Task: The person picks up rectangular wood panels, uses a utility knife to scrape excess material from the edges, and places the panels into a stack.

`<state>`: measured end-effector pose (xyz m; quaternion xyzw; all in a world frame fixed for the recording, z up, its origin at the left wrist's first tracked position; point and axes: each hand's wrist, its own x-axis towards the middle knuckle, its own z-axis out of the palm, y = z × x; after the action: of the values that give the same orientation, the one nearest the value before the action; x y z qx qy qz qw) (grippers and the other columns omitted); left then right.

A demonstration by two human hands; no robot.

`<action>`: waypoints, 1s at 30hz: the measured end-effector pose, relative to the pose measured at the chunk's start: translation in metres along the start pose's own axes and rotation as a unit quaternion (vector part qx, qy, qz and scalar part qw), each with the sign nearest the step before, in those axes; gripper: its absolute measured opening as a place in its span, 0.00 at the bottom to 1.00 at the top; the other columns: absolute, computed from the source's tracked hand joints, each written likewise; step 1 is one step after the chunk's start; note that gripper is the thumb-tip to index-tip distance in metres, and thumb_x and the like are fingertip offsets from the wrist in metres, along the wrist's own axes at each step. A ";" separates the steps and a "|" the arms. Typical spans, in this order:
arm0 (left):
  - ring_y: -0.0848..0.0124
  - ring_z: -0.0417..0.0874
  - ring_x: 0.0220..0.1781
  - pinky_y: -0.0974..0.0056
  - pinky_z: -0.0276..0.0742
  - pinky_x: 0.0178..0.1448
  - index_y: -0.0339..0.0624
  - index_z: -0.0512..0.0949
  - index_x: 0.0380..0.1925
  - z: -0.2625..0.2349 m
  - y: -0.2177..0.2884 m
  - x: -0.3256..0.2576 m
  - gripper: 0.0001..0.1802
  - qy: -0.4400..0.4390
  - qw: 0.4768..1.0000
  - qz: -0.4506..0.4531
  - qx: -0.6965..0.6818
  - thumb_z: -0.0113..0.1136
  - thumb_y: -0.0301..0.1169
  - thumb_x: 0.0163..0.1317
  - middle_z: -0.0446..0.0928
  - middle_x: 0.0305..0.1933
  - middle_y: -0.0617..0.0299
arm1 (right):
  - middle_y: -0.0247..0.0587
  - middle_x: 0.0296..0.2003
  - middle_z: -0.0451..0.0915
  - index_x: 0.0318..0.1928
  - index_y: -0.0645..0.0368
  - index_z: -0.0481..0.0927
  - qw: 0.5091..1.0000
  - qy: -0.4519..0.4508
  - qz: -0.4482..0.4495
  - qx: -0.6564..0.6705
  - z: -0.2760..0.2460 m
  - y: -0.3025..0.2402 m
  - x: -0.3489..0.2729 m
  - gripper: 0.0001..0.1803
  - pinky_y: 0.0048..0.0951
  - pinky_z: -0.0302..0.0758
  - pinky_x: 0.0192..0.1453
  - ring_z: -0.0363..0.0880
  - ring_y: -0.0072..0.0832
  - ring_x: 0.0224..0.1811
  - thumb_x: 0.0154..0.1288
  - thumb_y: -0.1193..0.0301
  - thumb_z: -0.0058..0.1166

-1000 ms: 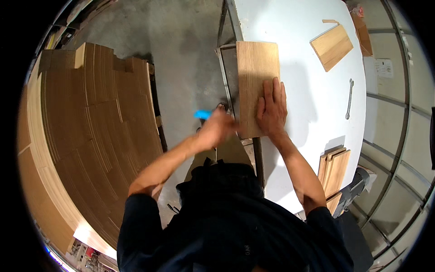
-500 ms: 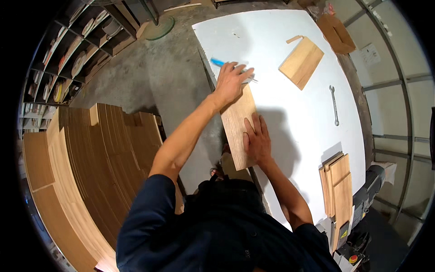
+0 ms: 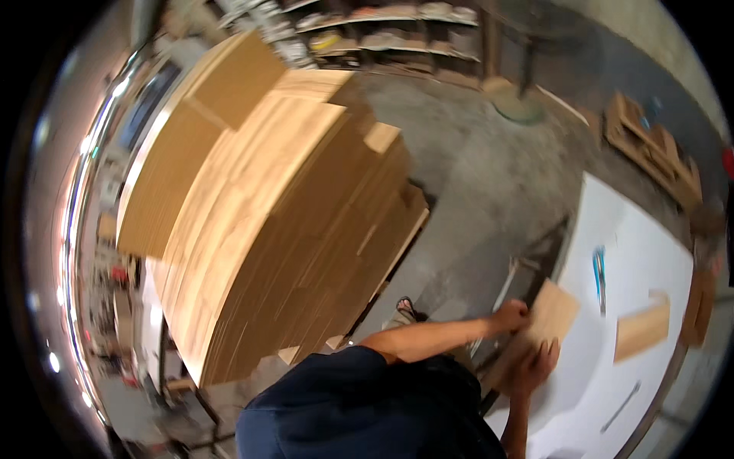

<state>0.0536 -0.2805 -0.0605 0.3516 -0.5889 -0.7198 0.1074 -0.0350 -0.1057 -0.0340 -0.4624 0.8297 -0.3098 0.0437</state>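
Observation:
A light wooden board [image 3: 556,307] lies at the near left edge of the white worktable [image 3: 641,250]. My left hand [image 3: 510,316] is closed at the board's left edge, its fingers gripping it. Lower down, my right hand [image 3: 537,369] holds the opposite edge with bent fingers; the picture is slightly blurred here. Beyond the board, a blue-handled utility knife [image 3: 600,277] rests on the white top, apart from both hands. Further right is a second, shorter wooden board [image 3: 642,330].
A tall stack of wooden panels [image 3: 252,206] stands on the floor at left. An open-end wrench [image 3: 621,407] lies near the table's right side. Shelves [image 3: 390,34] line the back, with a round stand base [image 3: 518,105] and a wooden frame [image 3: 654,149] to their right.
My view has swung left, bringing the panel stack towards the middle. My left hand has let go of the blue knife, which now lies on the table, and has taken the board's edge.

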 end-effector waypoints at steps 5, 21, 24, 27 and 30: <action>0.71 0.79 0.19 0.64 0.76 0.23 0.34 0.82 0.25 -0.048 0.033 -0.007 0.06 0.014 0.996 0.042 -0.082 0.59 0.25 0.56 0.79 0.20 0.59 | 0.53 0.61 0.67 0.68 0.72 0.54 0.953 0.022 0.176 0.247 0.019 -0.006 0.036 0.31 0.34 0.68 0.63 0.71 0.38 0.59 0.67 0.75 0.47; 0.50 0.82 0.46 0.53 0.78 0.52 0.34 0.73 0.56 -0.421 0.276 -0.195 0.30 0.420 0.800 0.287 0.318 0.62 0.40 0.57 0.80 0.45 0.41 | 0.47 0.56 0.76 0.59 0.68 0.70 0.635 -0.307 0.025 0.708 0.079 -0.439 0.296 0.21 0.34 0.73 0.61 0.76 0.32 0.56 0.73 0.67 0.47; 0.52 0.80 0.51 0.55 0.78 0.52 0.32 0.58 0.67 -0.453 0.280 -0.275 0.42 0.538 0.748 0.193 0.337 0.65 0.41 0.59 0.73 0.53 0.39 | 0.47 0.57 0.75 0.61 0.69 0.68 0.563 -0.326 0.015 0.759 0.112 -0.530 0.328 0.22 0.35 0.71 0.65 0.74 0.34 0.58 0.73 0.68 0.46; 0.63 0.81 0.48 0.62 0.80 0.50 0.32 0.46 0.70 -0.482 0.287 -0.298 0.45 0.421 0.829 0.363 -0.053 0.65 0.30 0.61 0.75 0.50 0.42 | 0.46 0.64 0.68 0.66 0.68 0.60 0.513 -0.394 -0.028 0.762 0.139 -0.620 0.346 0.25 0.33 0.63 0.71 0.68 0.31 0.65 0.75 0.67 0.43; 0.63 0.84 0.40 0.64 0.83 0.43 0.34 0.49 0.68 -0.523 0.289 -0.322 0.38 0.454 0.816 0.338 -0.112 0.61 0.28 0.64 0.78 0.41 0.47 | 0.50 0.60 0.69 0.64 0.66 0.62 0.452 -0.417 0.057 0.786 0.173 -0.717 0.336 0.24 0.40 0.60 0.74 0.66 0.38 0.65 0.71 0.74 0.47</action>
<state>0.5445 -0.5832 0.2981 0.4029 -0.4700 -0.4577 0.6381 0.3666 -0.7275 0.2958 -0.2571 0.1398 -0.5971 0.7469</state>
